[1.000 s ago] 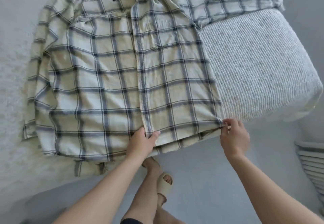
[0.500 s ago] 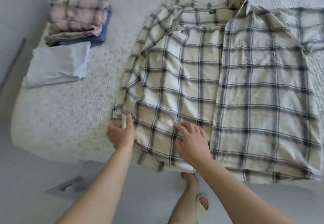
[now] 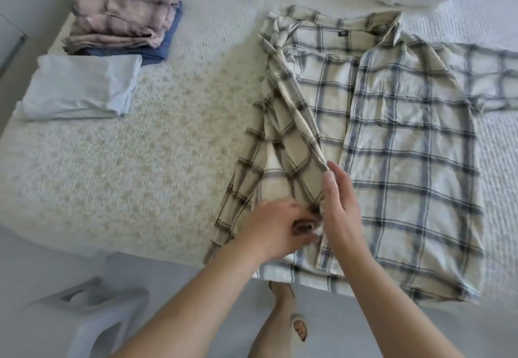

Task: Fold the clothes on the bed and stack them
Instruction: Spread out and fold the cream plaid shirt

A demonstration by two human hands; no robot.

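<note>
Gripping the plaid shirt point(image 3: 392, 139) hem, left hand point(image 3: 276, 227) folds beside bare bedspread point(image 3: 140, 178).

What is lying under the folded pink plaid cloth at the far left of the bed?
Under the pink plaid cloth a folded blue garment shows along its right and near edges. Whether anything more lies between them or beneath is covered.

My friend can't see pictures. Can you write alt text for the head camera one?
Two hands fold a plaid shirt on a white bed: the left hand grips its left edge, the right hand lies flat beside it. Folded clothes sit far left.
</note>
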